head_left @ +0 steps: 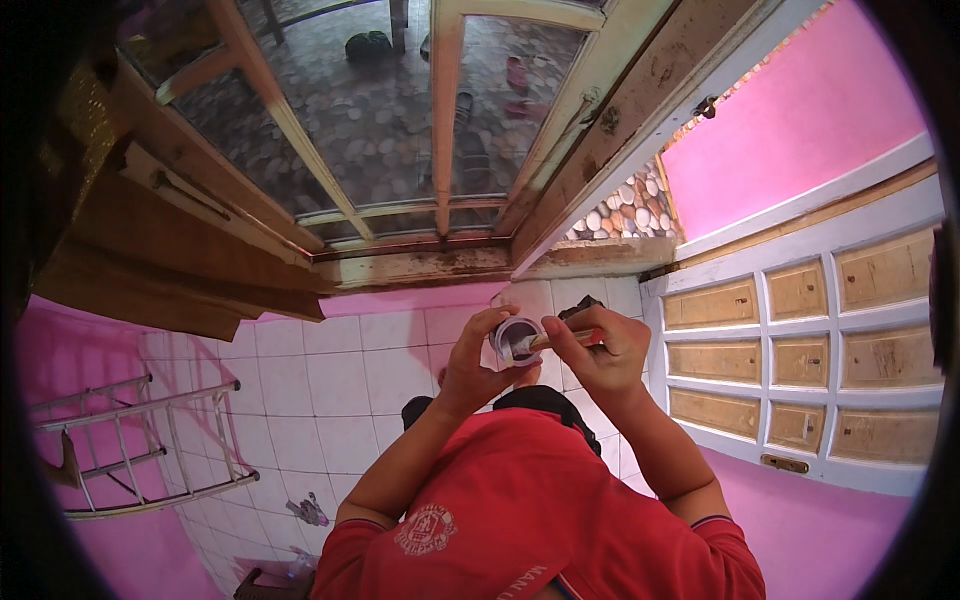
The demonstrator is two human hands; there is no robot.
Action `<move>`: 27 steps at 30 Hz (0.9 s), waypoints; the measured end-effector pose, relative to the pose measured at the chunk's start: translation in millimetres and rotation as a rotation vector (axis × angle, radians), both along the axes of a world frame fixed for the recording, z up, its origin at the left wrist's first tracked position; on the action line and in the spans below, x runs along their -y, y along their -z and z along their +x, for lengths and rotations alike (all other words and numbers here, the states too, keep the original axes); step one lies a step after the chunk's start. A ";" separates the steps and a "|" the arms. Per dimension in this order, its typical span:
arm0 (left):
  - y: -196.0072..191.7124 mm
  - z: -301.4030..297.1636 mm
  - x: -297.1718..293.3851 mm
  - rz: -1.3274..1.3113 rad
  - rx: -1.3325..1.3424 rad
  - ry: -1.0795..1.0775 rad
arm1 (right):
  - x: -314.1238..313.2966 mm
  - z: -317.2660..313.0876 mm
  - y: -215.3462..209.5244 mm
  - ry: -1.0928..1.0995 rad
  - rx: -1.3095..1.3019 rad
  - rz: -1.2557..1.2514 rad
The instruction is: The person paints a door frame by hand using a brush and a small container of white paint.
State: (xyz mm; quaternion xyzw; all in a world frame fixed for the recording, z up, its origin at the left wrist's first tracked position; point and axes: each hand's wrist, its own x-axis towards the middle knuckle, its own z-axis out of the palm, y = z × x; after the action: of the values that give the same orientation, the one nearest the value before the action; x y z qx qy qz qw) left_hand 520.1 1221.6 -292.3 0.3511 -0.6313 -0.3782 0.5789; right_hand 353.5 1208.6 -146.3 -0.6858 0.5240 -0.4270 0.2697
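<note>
In front of my chest, my left hand (468,368) is wrapped round a small round cup (498,338) with a pale rim. Whitish stuff, perhaps paint, shows inside it against a dark interior. My right hand (612,352) grips a paintbrush (548,341) by its light, partly red handle. The brush is tilted, its bristle end down inside the cup. My fingers hide part of the handle and the cup's outer wall.
A paned window (445,120) with a worn wooden frame stands ahead, a brown curtain (170,270) at its left. To the right is an open white door (755,340) with brown panels. A metal ladder (145,405) stands left on the tiled floor (335,375), near a crumpled item (308,510).
</note>
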 end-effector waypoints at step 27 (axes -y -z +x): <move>-1.8 -4.6 4.2 0.143 -0.030 -0.020 | 22.4 -78.4 -18.5 0.335 0.667 0.108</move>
State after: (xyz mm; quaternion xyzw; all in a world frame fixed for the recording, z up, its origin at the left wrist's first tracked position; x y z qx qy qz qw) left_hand 515.5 1217.4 -290.5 0.3921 -0.5904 -0.4218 0.5655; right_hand 275.2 1186.2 -127.9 -0.3985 0.5339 -0.6368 0.3880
